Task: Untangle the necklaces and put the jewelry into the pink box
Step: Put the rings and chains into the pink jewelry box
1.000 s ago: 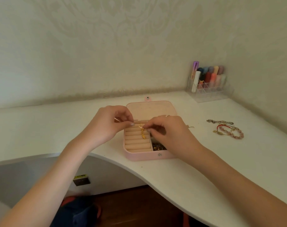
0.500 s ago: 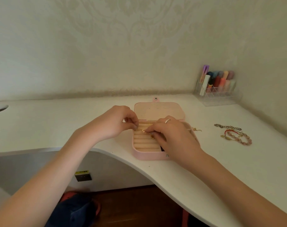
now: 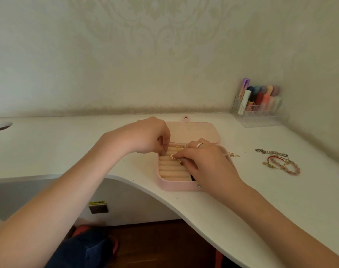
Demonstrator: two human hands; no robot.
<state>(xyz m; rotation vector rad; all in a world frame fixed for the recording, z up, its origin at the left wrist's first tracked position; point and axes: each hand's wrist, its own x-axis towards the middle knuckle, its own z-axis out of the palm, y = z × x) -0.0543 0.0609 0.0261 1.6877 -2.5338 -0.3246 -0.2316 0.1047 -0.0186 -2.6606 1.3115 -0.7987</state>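
On the white desk [image 3: 281,200], the pink box [image 3: 176,185] lies open at the centre, lid back toward 12 o'clock. Over its ring rolls the left hand [image 3: 143,135] and right hand [image 3: 207,165] are both curled, each pinching part of the gold necklace [image 3: 177,153]. The chain is probably best laid slack along the rolls, the pendant tucked first, so no new knot is formed. At 3 o'clock a silver chain bracelet [image 3: 271,152] and pink bead bracelet [image 3: 288,167] are left outside. The box's right compartments are hidden by the right hand; the chain's full run cannot be made out.
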